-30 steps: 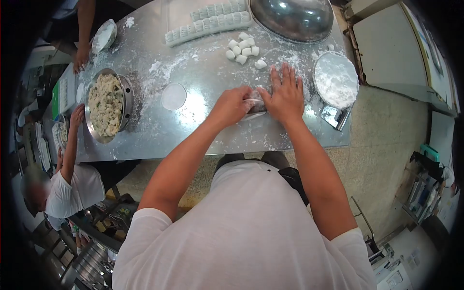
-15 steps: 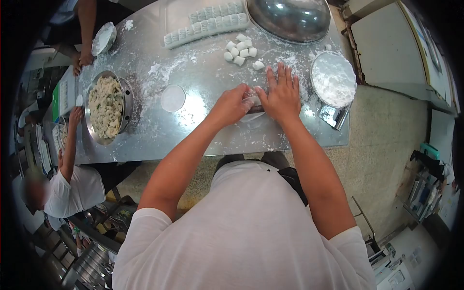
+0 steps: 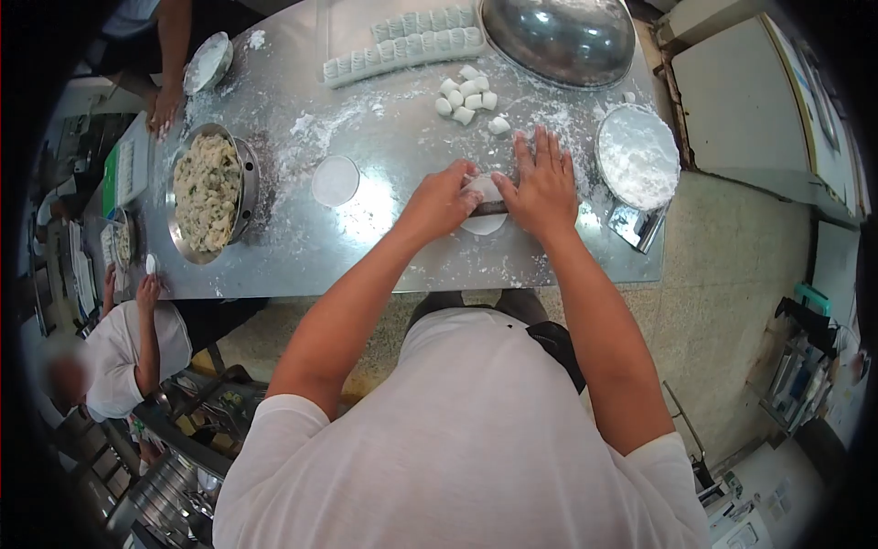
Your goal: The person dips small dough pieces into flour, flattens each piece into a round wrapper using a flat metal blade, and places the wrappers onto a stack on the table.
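Observation:
My left hand (image 3: 437, 203) pinches the edge of a thin white dough wrapper (image 3: 484, 225), which lies on the metal table. A short dark rolling pin (image 3: 488, 209) crosses the wrapper, its right end hidden under my right hand (image 3: 546, 194). That hand lies flat over the pin, fingers stretched out and thumb apart. Just beyond my hands sits a pile of small white dough pieces (image 3: 469, 94), with a single piece (image 3: 498, 125) nearer me. To the left, a round flat wrapper (image 3: 336, 181) rests by itself.
On my right stand a bowl of flour (image 3: 637, 156) and a metal scraper (image 3: 631, 227). Farther back are a tray of dumplings (image 3: 402, 53) and an upturned metal bowl (image 3: 560, 41). A bowl of filling (image 3: 206, 194) stands left, near co-workers' hands (image 3: 166, 108). Flour dusts the table (image 3: 283, 238).
The wrapper under the pin now lies flatter, with its white disc clearer on both sides. At the left, a co-worker in white has moved their hands toward the table's near edge.

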Demonstrator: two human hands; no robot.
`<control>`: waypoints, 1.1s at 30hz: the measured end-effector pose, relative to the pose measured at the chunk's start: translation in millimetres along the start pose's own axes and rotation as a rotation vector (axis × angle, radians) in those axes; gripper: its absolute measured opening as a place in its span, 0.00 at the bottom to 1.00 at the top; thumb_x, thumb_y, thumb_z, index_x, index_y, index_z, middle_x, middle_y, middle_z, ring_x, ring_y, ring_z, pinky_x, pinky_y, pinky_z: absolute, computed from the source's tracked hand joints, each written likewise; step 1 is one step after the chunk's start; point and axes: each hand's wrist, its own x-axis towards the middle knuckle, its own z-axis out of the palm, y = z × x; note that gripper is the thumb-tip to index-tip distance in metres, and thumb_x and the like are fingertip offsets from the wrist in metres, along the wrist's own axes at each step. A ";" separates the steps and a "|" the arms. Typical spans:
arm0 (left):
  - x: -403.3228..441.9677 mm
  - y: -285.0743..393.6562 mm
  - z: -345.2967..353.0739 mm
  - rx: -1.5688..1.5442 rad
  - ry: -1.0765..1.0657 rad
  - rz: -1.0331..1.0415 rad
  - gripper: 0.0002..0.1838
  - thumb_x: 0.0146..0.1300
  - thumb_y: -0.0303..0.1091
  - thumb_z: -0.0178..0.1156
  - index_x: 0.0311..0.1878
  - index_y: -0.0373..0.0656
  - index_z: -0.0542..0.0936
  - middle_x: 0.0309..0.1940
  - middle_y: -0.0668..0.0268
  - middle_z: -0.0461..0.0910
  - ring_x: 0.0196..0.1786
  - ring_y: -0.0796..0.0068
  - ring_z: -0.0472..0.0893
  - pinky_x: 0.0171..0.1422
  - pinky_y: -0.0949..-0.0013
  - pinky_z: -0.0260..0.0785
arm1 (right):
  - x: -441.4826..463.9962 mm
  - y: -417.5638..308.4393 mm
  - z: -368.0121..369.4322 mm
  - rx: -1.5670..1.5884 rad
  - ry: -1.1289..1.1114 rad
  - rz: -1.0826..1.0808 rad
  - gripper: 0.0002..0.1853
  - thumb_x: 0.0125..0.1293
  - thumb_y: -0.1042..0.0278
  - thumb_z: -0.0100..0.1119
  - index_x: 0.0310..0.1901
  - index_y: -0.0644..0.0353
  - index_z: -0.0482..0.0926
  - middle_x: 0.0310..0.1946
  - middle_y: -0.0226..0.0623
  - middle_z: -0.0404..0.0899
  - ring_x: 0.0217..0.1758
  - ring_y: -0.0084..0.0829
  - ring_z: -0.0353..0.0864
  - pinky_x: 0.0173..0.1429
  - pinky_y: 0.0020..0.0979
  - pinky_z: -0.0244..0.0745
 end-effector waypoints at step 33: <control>-40.6 -116.0 -149.2 0.200 0.695 -0.179 0.19 0.67 0.27 0.67 0.61 0.38 0.81 0.53 0.53 0.86 0.52 0.63 0.86 0.59 0.63 0.78 | -88.6 19.1 -4.9 -0.010 -0.028 0.003 0.28 0.70 0.49 0.60 0.68 0.52 0.79 0.75 0.39 0.71 0.80 0.48 0.63 0.81 0.55 0.53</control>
